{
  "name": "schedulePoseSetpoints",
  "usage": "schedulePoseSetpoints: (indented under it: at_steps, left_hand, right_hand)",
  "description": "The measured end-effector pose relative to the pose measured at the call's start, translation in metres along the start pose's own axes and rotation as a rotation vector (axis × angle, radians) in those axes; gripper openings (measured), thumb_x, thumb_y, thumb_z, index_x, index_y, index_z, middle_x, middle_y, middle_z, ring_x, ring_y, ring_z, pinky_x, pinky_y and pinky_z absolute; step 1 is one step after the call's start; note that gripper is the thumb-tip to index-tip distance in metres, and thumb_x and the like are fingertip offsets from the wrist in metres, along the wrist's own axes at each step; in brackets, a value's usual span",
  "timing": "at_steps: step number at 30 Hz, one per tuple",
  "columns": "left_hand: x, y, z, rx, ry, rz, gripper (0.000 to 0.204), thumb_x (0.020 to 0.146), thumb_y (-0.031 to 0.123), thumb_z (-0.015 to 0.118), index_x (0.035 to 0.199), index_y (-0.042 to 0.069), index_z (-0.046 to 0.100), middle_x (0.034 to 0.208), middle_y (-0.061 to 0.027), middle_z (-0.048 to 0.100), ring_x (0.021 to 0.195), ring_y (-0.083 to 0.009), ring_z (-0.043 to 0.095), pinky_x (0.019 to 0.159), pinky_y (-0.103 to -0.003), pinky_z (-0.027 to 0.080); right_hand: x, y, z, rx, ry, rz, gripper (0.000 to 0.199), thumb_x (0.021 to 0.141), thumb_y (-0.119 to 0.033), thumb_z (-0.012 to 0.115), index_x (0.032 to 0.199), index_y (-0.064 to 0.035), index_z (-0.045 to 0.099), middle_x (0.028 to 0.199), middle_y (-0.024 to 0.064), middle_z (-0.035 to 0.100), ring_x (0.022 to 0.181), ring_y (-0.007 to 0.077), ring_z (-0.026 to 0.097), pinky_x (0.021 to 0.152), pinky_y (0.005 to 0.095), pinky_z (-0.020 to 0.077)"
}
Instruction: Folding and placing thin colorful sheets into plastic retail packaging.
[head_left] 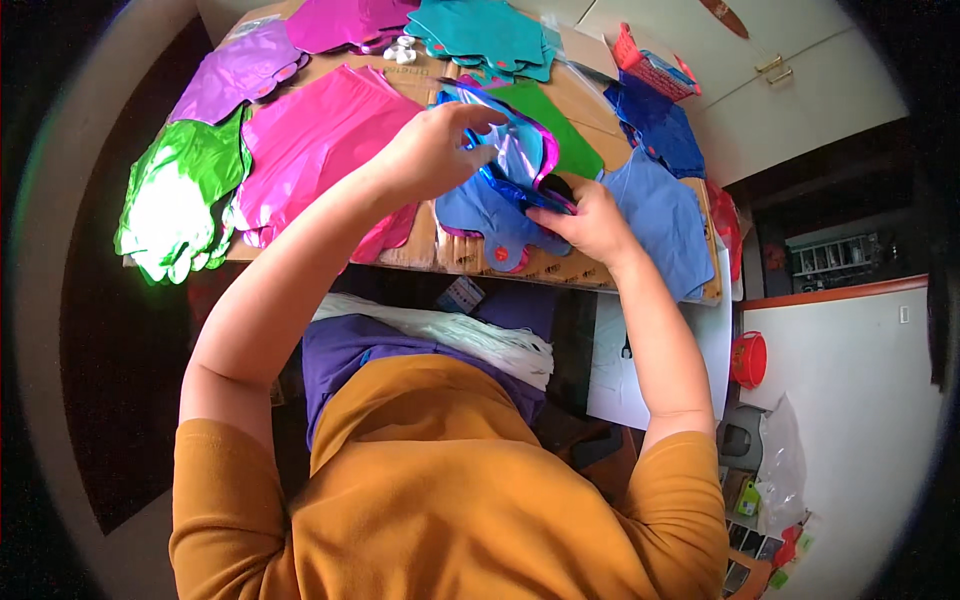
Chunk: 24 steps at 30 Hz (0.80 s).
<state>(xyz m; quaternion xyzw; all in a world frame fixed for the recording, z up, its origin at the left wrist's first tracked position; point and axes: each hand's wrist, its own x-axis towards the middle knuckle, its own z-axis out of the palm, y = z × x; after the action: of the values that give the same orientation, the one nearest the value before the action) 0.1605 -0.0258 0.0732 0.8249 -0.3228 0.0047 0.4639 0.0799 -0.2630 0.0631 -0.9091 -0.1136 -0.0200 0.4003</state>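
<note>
Largest item in front of me: the cardboard-covered table (450, 258), bearing dark printed marks along its front edge, too small for me to read. Next, the pink stack (320, 130) of glossy sheets, left of centre, lying flat. The blue stack (662, 215) lies to the right, near my right forearm; the teal stack (480, 40) and the lilac stack (235, 75) lie toward the far side; the shiny green stack (180, 180) hangs over the left front corner, glare washing out part of it. My working piece, a blue foil piece (520, 150) with a magenta edge, is raised between my hands above a blue scalloped piece (490, 225), its mouth parted and the pale blue inside showing. My right hand (590, 220) is closed on its lower right corner, thumb on top. My left hand (430, 145) is at its upper left, thumb and forefinger spread apart; I cannot tell how firmly they touch the foil. Smaller: white pieces (401, 50) clustered beyond the pink stack, beside partly covered lettering on the cardboard. Smallest: a red spot (501, 253) on the scalloped piece, no legible writing.
</note>
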Motion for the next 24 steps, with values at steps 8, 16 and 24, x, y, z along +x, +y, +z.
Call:
schedulePoseSetpoints:
  at_steps: [8, 16, 24]
  left_hand:
    - [-0.002, 0.018, 0.032, 0.394, 0.290, 0.094, 0.098, 0.070, 0.056, 0.078, 0.139, -0.003, 0.040, 0.131, -0.0272, 0.048, 0.121, -0.0417, 0.050, 0.102, -0.045, 0.042]
    - [0.093, 0.075, -0.005, 0.162, 0.625, 0.162, 0.104, 0.071, 0.042, 0.078, 0.149, 0.004, 0.020, 0.139, -0.0311, 0.038, 0.130, -0.0432, 0.042, 0.108, -0.047, 0.037]
    - [0.136, 0.056, -0.058, 0.299, 0.472, 0.207, 0.045, 0.075, 0.016, 0.069, 0.118, 0.006, 0.060, 0.101, -0.0228, 0.066, 0.098, -0.0391, 0.064, 0.086, -0.044, 0.051]
  right_hand:
    - [0.031, -0.028, -0.033, -0.262, 0.473, -0.061, 0.028, 0.083, -0.021, 0.067, 0.102, -0.0004, 0.069, 0.082, 0.0232, 0.069, 0.077, 0.0305, 0.071, 0.068, 0.0399, 0.0527]
    - [0.096, -0.135, -0.127, -0.601, 0.541, -0.302, 0.025, 0.079, -0.024, 0.066, 0.081, 0.0009, 0.066, 0.070, 0.0196, 0.066, 0.065, 0.0304, 0.066, 0.063, 0.0387, 0.0501]
    - [0.119, -0.147, -0.167, -0.624, 0.272, -0.163, 0.024, 0.075, -0.022, 0.067, 0.078, 0.0026, 0.065, 0.064, 0.0167, 0.063, 0.059, 0.0202, 0.060, 0.060, 0.0372, 0.0485]
